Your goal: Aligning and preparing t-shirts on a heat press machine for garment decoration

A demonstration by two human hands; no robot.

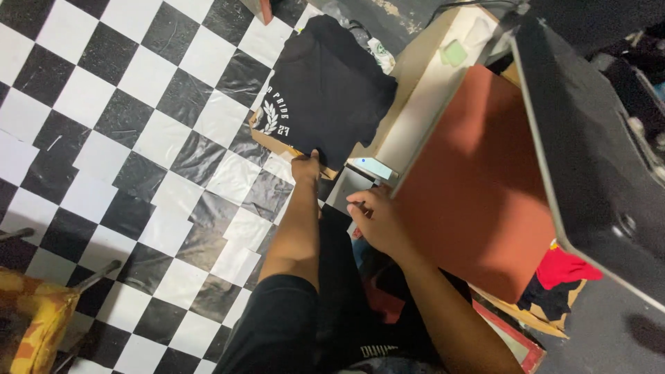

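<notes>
Left hand (305,168): grasping black shirt (331,90) edge, atop cardboard box (271,143).
Right hand (374,220): fingers curled, touching phone (373,167); grip unclear.

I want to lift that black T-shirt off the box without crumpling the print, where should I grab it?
Grip the black T-shirt along its near hem, where the left hand already touches it, coming from the person's side. That edge overhangs the cardboard box and lies free, while the white print sits toward the left edge, clear of the grip.
</notes>
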